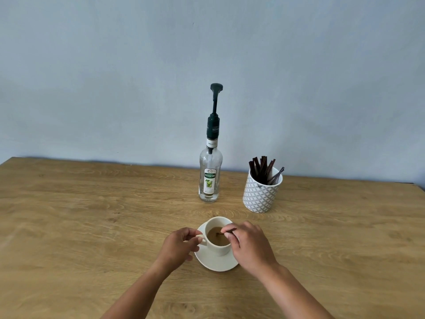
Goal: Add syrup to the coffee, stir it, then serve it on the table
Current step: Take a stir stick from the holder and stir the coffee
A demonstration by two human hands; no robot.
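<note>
Head view, looking forward and down: a broad tabletop (92, 215) of matte, wood-grained board is seen against a plain pale wall. Toward the back, a tall clear glass syrup bottle (210, 178) with a dark green pump top is stood upright, and just to its right a round ceramic pot (262, 194) with a grey-and-white pattern is filled with thin dark stir sticks (264, 168). Near the front edge, a smooth white saucer (216, 263) is set, and on it a small white cup (219, 247) of milky brown coffee (218, 237). The cup's handle is pinched by the curled left hand (179, 246). A slim dark stirrer (226, 231) is gripped between closed fingertips of the right hand (250, 245), its tip dipped in the drink.

Coffee could be slopped over the rim if stirring is done too briskly. The glazed cup could be slid on the saucer if the handle is released.
</note>
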